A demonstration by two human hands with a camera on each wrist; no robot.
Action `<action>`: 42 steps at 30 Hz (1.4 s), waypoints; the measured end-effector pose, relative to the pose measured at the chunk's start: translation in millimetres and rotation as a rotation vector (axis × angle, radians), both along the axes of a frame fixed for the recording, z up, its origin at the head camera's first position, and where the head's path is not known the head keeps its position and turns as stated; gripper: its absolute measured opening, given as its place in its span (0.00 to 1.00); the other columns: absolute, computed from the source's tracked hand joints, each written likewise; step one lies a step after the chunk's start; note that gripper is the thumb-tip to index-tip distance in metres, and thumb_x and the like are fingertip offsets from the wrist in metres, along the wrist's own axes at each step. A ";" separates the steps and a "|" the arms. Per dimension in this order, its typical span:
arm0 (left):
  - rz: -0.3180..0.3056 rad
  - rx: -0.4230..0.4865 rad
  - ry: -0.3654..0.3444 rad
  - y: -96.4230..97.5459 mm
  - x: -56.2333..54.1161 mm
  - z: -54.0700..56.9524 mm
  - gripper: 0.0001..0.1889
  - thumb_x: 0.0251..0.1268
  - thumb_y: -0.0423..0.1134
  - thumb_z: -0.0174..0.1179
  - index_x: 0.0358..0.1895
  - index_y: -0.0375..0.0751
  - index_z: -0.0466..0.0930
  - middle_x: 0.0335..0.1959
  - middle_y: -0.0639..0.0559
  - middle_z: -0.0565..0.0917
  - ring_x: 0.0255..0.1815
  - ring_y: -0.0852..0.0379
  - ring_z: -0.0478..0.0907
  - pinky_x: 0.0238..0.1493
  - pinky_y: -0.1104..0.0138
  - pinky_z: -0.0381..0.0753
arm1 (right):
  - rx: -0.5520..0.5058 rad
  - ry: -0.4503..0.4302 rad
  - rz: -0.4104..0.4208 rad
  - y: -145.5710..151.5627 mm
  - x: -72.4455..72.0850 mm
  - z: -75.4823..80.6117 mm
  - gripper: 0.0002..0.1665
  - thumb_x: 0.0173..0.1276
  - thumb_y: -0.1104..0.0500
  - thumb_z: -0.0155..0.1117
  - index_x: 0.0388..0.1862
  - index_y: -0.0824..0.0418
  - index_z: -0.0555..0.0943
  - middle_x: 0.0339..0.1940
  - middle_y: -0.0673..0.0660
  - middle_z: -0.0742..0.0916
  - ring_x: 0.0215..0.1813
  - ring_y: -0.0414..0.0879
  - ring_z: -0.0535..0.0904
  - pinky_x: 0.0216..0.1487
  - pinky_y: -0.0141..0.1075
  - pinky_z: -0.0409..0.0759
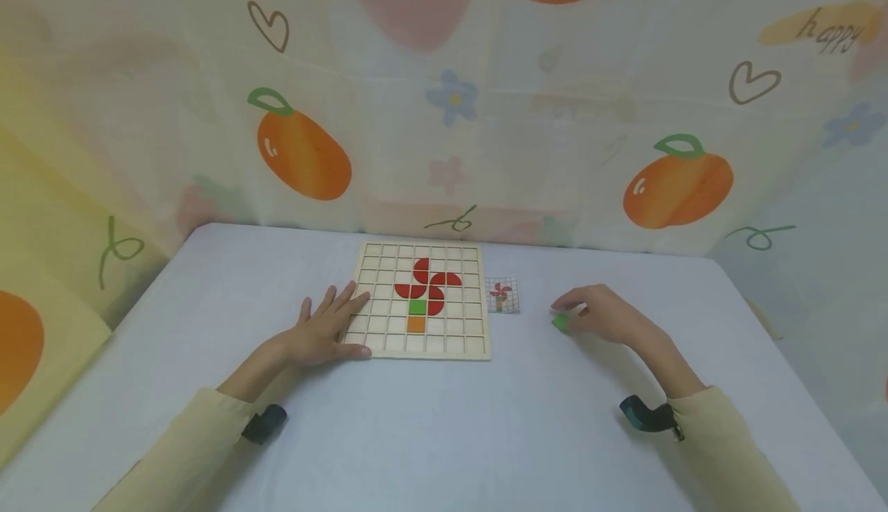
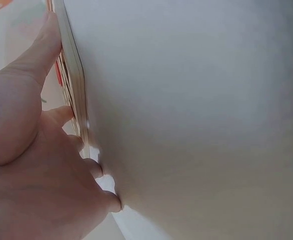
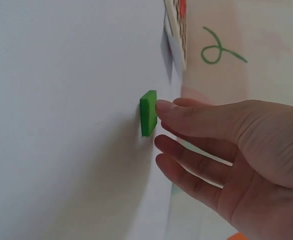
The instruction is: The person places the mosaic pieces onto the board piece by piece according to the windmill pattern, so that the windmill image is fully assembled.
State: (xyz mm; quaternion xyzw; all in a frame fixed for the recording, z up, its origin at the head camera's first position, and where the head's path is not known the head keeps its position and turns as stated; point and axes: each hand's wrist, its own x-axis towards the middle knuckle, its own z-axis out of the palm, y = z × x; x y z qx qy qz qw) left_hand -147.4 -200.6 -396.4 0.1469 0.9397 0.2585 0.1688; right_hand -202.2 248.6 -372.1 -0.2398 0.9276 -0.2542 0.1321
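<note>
My left hand (image 1: 321,335) lies with fingers spread at the left side of a wooden grid board (image 1: 461,346), its thumb and fingertips on the edge. In the left wrist view the thumb presses along the board's side (image 2: 76,80). Several red petal-shaped pieces (image 1: 412,291) sit in the grid as a pinwheel, above a green square (image 1: 418,307) and an orange square (image 1: 416,325). To the right of the board, my right hand (image 1: 602,315) pinches a small green tile (image 3: 147,114) low at the table; the index fingertip's contact is hidden behind the thumb.
A small pattern card (image 1: 513,304) with a printed red pinwheel lies against the board's right edge. The table has a white cloth (image 1: 430,435). A printed curtain (image 1: 555,149) hangs behind the table's far edge.
</note>
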 end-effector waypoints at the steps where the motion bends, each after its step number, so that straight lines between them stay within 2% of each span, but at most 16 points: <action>1: -0.001 0.002 0.000 0.0 0.0 0.0 0.52 0.58 0.59 0.66 0.78 0.40 0.47 0.79 0.35 0.38 0.76 0.29 0.28 0.66 0.33 0.21 | 0.004 -0.004 -0.007 1.3 0.9 -0.7 0.17 0.62 0.72 0.62 0.52 0.69 0.83 0.52 0.64 0.86 0.58 0.62 0.78 0.56 0.54 0.78; 10: -0.003 -0.021 -0.004 -0.3 -1.4 -1.0 0.52 0.58 0.60 0.65 0.79 0.40 0.47 0.79 0.35 0.37 0.77 0.29 0.28 0.66 0.33 0.22 | -0.034 -0.029 -0.056 6.8 6.4 -9.3 0.19 0.60 0.72 0.67 0.51 0.67 0.84 0.51 0.64 0.86 0.50 0.57 0.83 0.49 0.48 0.82; 20: -0.008 -0.021 0.003 -2.0 -2.9 -3.3 0.52 0.58 0.60 0.65 0.79 0.41 0.47 0.79 0.36 0.37 0.77 0.29 0.28 0.66 0.33 0.21 | -0.074 0.085 -0.030 9.7 9.0 -11.7 0.13 0.57 0.73 0.70 0.43 0.67 0.85 0.41 0.58 0.88 0.46 0.54 0.82 0.49 0.48 0.82; 26: -0.012 -0.022 0.007 -2.6 -3.3 -4.9 0.53 0.58 0.61 0.65 0.79 0.41 0.47 0.79 0.35 0.38 0.77 0.29 0.28 0.66 0.32 0.21 | -0.097 0.099 -0.024 6.4 9.8 -10.0 0.10 0.57 0.74 0.69 0.39 0.66 0.86 0.38 0.56 0.89 0.44 0.53 0.84 0.47 0.47 0.83; 33: -0.009 -0.019 0.000 -2.6 -3.1 -5.9 0.53 0.58 0.60 0.65 0.79 0.41 0.46 0.80 0.36 0.37 0.77 0.30 0.27 0.66 0.33 0.20 | -0.116 0.203 -0.034 -14.4 19.0 4.7 0.09 0.58 0.74 0.68 0.36 0.66 0.87 0.35 0.56 0.89 0.40 0.51 0.85 0.42 0.44 0.84; 37: -0.009 -0.008 -0.003 -0.1 -2.0 -2.9 0.52 0.59 0.59 0.65 0.79 0.40 0.46 0.79 0.35 0.37 0.77 0.30 0.28 0.66 0.33 0.21 | -0.134 0.210 -0.040 -28.1 22.3 10.8 0.08 0.58 0.73 0.69 0.36 0.65 0.88 0.34 0.54 0.88 0.39 0.49 0.84 0.41 0.43 0.84; 42: -0.001 -0.012 -0.003 2.4 -0.2 2.0 0.52 0.59 0.58 0.66 0.78 0.39 0.48 0.79 0.34 0.38 0.77 0.29 0.29 0.67 0.32 0.23 | -0.145 0.204 -0.036 -48.6 23.1 9.8 0.08 0.58 0.71 0.71 0.37 0.63 0.88 0.34 0.52 0.88 0.38 0.45 0.83 0.41 0.40 0.83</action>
